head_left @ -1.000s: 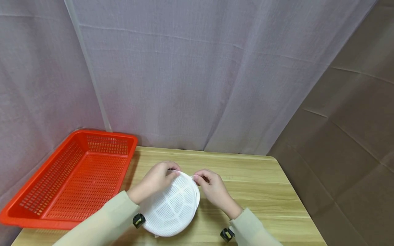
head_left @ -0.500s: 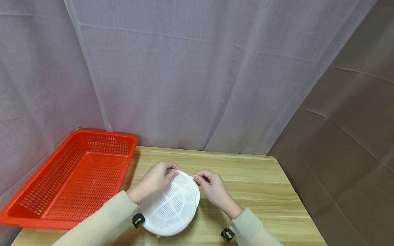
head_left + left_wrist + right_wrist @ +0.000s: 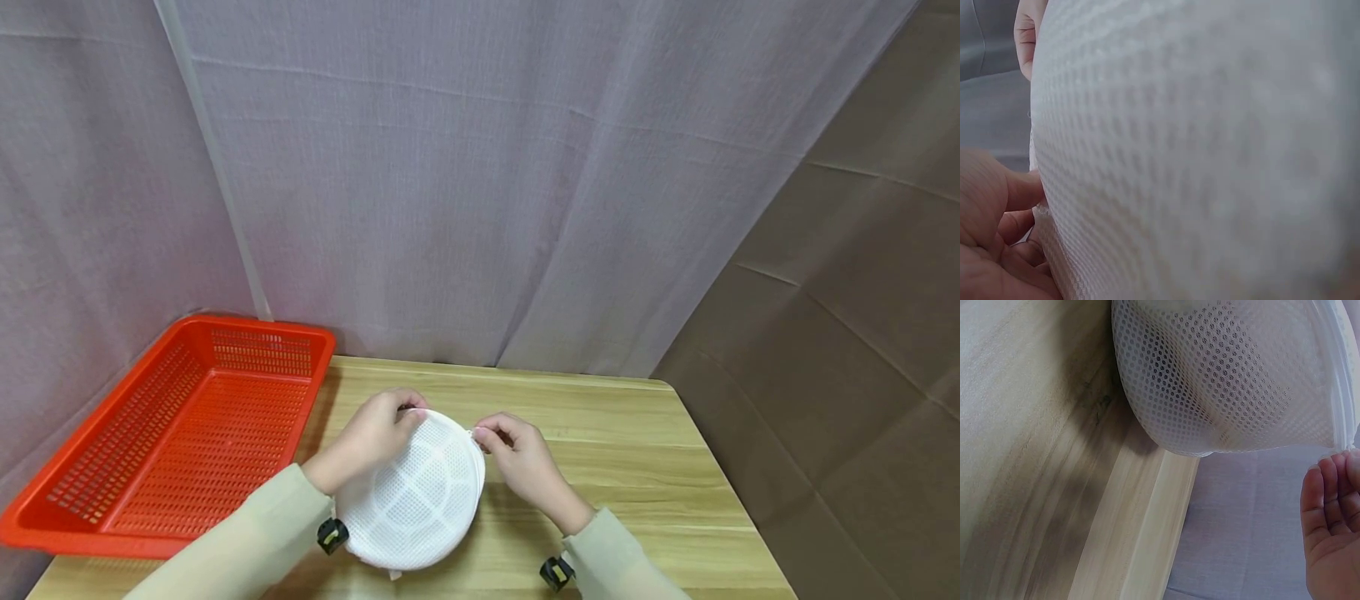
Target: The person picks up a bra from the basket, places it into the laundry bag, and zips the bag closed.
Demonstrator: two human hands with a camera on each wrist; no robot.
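A round white mesh laundry bag (image 3: 416, 496) stands on the table, its flat circular top facing the head camera. My left hand (image 3: 381, 429) grips the top's far left rim, thumb over the mesh and fingers behind. At the far right rim, my right hand (image 3: 513, 454) pinches the small zipper pull between thumb and fingers. In the right wrist view the bag's mesh side (image 3: 1210, 375) and the white zipper band (image 3: 1335, 381) show above the right hand (image 3: 1335, 512). Blurred mesh (image 3: 1147, 137) fills most of the left wrist view, with the left hand (image 3: 997, 231) at its edge.
A red perforated plastic basket (image 3: 217, 450) stands on the left of the wooden table (image 3: 622, 467). Grey curtains (image 3: 450, 183) hang behind the table, and a brown cloth (image 3: 840, 350) hangs at the right.
My left hand has shifted slightly left and away along the rim, and the bag has turned a little with it; the small tag at its bottom has moved right. My right hand stays almost still.
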